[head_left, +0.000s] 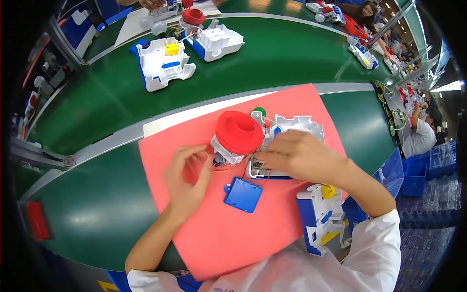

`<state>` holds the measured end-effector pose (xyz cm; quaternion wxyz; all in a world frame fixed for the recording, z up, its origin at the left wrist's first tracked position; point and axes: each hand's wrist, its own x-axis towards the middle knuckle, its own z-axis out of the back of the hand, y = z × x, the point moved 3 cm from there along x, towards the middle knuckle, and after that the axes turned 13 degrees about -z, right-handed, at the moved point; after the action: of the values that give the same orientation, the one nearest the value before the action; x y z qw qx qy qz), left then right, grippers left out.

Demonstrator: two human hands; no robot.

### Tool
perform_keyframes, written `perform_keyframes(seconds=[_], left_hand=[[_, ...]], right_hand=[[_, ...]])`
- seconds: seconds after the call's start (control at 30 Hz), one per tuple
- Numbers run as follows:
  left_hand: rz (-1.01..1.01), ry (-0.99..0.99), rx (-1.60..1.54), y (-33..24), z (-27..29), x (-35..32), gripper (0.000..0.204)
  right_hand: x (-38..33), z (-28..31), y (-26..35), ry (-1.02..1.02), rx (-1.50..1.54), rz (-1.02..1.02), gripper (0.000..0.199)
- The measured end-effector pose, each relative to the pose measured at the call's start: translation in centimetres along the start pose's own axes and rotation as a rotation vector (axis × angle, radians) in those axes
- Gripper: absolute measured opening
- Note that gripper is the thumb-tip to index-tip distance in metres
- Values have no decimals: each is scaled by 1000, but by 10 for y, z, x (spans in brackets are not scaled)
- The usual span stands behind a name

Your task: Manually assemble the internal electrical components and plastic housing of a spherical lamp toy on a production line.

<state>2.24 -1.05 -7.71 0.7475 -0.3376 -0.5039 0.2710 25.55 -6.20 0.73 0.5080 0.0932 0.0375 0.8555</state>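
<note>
On a pink foam mat (209,243) lies an opened white plastic housing (311,127) with wires and small parts inside. A red funnel-like round part (238,131) sits on its left side, with a green round piece (259,113) behind it. My right hand (304,155) reaches over the housing, fingertips pinched at its near-left part; what they grip is hidden. My left hand (187,177), slightly blurred, is left of the red part, thumb and fingers apart around nothing visible. A blue rectangular box (243,194) on thin wires lies in front of the housing.
A white-and-blue shell (316,219) with a yellow piece stands by the mat's right edge. Beyond a metal rail, a green conveyor (272,53) carries similar shells (165,65). A red block (38,220) is at the far left. Other people work across and to the right.
</note>
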Motion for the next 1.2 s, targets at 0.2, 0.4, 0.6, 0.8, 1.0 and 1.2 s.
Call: perform_keyframes(seconds=[0.2,0.4,0.6,0.8,1.0,1.2], left_hand=[[-152,-291,666,39,71,78,46],[129,-200,954,146,104,157,73],[-20,-300,883,127,75,154,56],[104,199,154,22,8,76,45],[248,455,100,-2,-32,59,83],[294,517,38,2,-37,72,93]], right_hand=[[-45,48,-16,-253,338,-235,25],[-20,54,107,-157,745,348,34],[-76,98,80,-336,40,714,74],[-164,36,-49,-226,758,-329,58],[-188,-18,-59,-144,543,-910,71],[-165,-30,-90,-98,1019,-801,60]])
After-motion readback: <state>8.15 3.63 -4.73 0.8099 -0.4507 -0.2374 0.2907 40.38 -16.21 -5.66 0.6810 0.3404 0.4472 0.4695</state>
